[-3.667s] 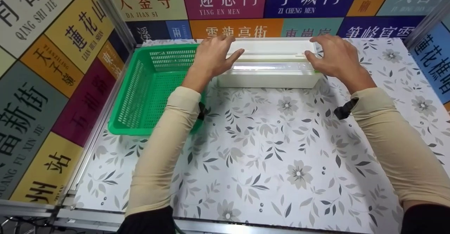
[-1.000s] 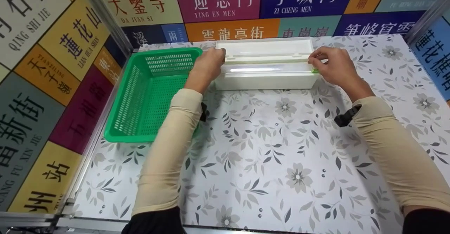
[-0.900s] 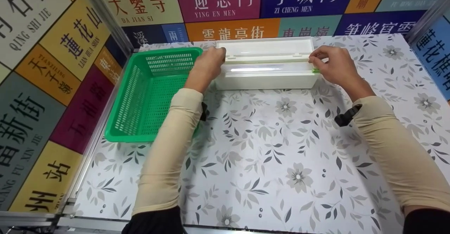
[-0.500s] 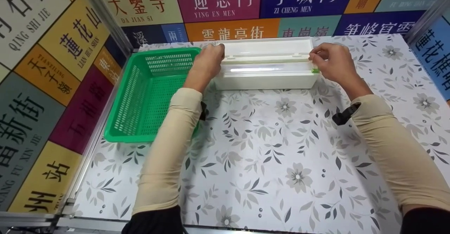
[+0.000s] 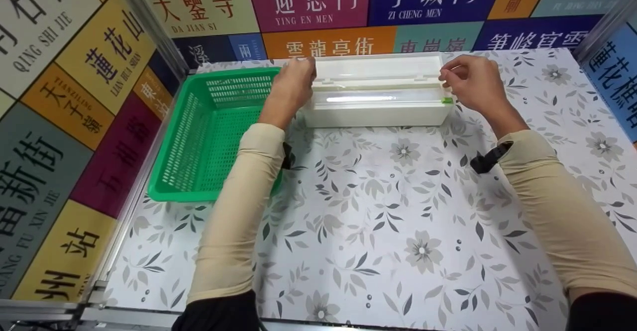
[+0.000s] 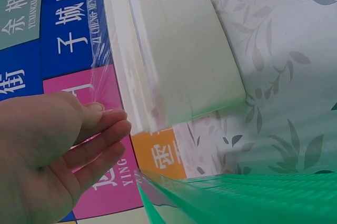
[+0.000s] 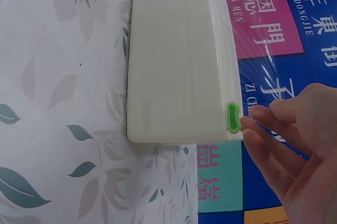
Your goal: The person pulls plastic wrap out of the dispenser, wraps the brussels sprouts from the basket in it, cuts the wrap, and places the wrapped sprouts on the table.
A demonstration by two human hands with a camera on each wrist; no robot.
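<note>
A long white cling film dispenser [image 5: 375, 116] stands at the back of the table, its lid [image 5: 378, 65] raised behind it. A small green slider cutter [image 5: 447, 100] sits at its right end, also seen in the right wrist view. Clear cling film [image 6: 100, 50] stretches up from the box. My left hand [image 5: 291, 88] pinches one corner of the film between thumb and forefinger, above the dispenser's left end. At the other end, my right hand [image 5: 475, 83] pinches the film [image 7: 266, 66] near the slider. The film is hard to make out in the head view.
A green perforated plastic basket [image 5: 186, 195] stands left of the dispenser, partly behind my left forearm. Floral cloth [image 5: 373, 231] covers the table. Panels with large characters [image 5: 313, 2] rise behind and at both sides. A metal rail [image 5: 129, 316] runs along the front edge.
Both hands were spread at the lid's ends first; then they came to pinch the film's two ends. Over the last second they have risen slightly with it. The slider shows more fully now.
</note>
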